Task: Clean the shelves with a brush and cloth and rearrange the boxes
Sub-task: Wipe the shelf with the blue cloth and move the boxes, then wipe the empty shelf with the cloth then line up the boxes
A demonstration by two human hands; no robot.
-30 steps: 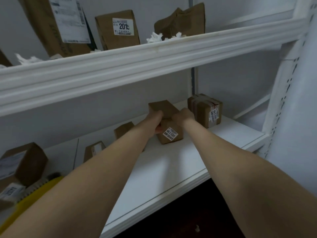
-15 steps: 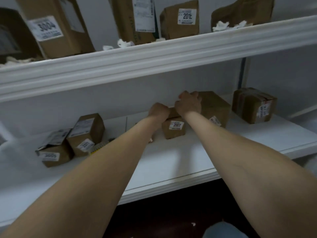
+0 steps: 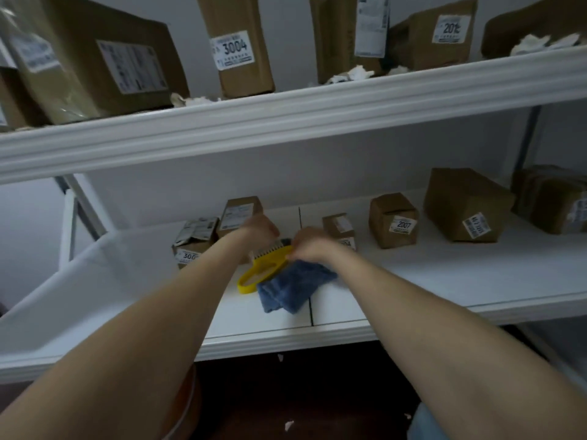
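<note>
- Change: half a second ago both hands were on the boxes, at the box labelled 2007 (image 3: 394,221) and the larger box (image 3: 465,203) next to it. Both hands are off them now.
- Those two boxes stand side by side on the lower shelf (image 3: 444,274), right of centre in the frame, with a narrow gap between them. The taped box (image 3: 552,198) is further right.
- The view has swung left, and the shelf's left end and its leaning boxes now show.
- The left hand (image 3: 261,229) and right hand (image 3: 313,247) have met mid-frame over the cleaning kit.
- The yellow brush (image 3: 265,268) lies flat on the lower shelf, with its loop handle toward the camera and its bristle head under the hands.
- The blue cloth (image 3: 293,289) is bunched just right of the brush and touching it, near the shelf's panel seam.
- Right hand: it sits on the brush head where it meets the cloth's top edge. Motion blur means I cannot tell whether it grips either one.
- Left hand: it is beside the brush head, with its fingers hidden behind its back. I cannot tell if they are apart or curled.
- Read: this box move looks done, and the person is probably switching to cleaning by picking up the brush, the cloth or both.
- Still to do: white paper scraps (image 3: 351,73) litter the upper shelf (image 3: 286,122) between its boxes, and the left-hand boxes on the lower shelf sit askew.
</note>
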